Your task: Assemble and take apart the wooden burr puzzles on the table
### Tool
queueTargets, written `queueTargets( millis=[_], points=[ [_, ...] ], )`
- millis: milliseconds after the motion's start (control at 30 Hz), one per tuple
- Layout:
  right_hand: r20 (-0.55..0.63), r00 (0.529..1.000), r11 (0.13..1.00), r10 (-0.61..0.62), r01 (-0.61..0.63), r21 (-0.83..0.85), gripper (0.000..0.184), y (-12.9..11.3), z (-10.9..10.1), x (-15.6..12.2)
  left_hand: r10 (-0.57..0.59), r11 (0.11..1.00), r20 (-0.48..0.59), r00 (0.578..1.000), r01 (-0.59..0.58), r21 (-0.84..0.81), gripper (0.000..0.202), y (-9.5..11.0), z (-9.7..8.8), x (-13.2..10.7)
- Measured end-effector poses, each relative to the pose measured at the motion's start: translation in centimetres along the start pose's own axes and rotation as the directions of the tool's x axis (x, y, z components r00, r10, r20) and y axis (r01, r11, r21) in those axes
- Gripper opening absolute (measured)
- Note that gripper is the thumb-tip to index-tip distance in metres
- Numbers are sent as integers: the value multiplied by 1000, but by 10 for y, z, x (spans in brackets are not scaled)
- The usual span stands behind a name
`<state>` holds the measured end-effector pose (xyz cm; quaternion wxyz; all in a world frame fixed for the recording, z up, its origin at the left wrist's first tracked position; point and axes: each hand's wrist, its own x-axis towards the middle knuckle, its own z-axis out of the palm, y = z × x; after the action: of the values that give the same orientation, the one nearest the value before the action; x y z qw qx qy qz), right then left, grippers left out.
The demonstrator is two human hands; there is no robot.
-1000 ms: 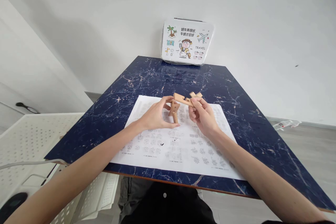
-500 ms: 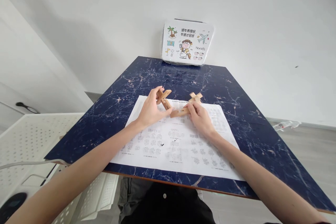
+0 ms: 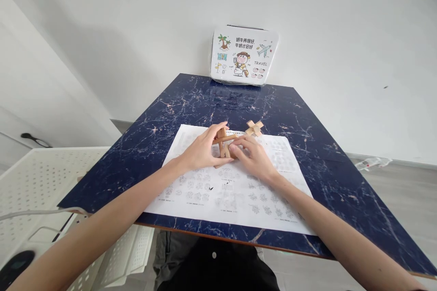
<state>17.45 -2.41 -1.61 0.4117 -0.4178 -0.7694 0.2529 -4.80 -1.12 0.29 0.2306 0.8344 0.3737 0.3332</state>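
Above the printed sheet (image 3: 201,202), several crossed wooden puzzle pieces (image 3: 223,143) are held between my two hands. My left hand (image 3: 201,148) is closed on them from the left, thumb below and fingers above. From the right, my right hand (image 3: 252,154) pinches a wooden piece against the others; its fingers cover most of that piece. Just beyond my right hand, an assembled wooden cross-shaped puzzle (image 3: 254,127) rests at the sheet's far edge. How the held pieces interlock is partly hidden by my fingers.
The sheet lies on a dark blue marbled table (image 3: 218,100). At the table's far end a white cartoon-printed case (image 3: 244,54) leans on the wall. A white perforated rack (image 3: 41,173) with a cable stands at the left. A clear plastic packet (image 3: 372,163) is at the right.
My right hand has moved left with its wooden piece, bringing it against the pieces in my left hand. My left hand has shifted slightly right and turned its pieces. The cross-shaped puzzle is now less covered.
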Motion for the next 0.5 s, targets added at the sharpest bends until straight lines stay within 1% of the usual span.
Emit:
queueTargets(
  millis=[67, 133, 267, 333, 400, 433, 500],
  points=[
    [32, 999, 999, -35, 35, -9, 19, -3, 1, -1, 20, 999, 5, 1000, -20, -38, 99, 0, 1, 0],
    [48, 998, 999, -41, 43, -24, 18, -6, 1, -2, 21, 996, 17, 1000, -20, -92, 96, 0, 2, 0],
    [28, 998, 998, -60, 60, 3, 19, -9, 1, -2, -44, 986, 61, 997, 53, -156, 88, 5, -2, 1],
    [12, 998, 998, -60, 59, 15, 20, -10, 0, -2, -78, 983, 65, 995, 88, -159, 72, 8, -5, 2],
    [17, 999, 999, -30, 30, 20, 22, -11, -1, -2, -98, 979, 68, 993, 109, -174, 50, 10, -8, 3],
    [28, 1000, 1000, -8, 7, 28, 23, -12, -1, -3, -106, 975, 70, 992, 118, -187, 43, 11, -9, 4],
    [53, 998, 998, 29, -32, 55, 25, -13, 0, -4, -123, 968, 76, 989, 137, -212, 38, 11, -9, 5]
  ],
)
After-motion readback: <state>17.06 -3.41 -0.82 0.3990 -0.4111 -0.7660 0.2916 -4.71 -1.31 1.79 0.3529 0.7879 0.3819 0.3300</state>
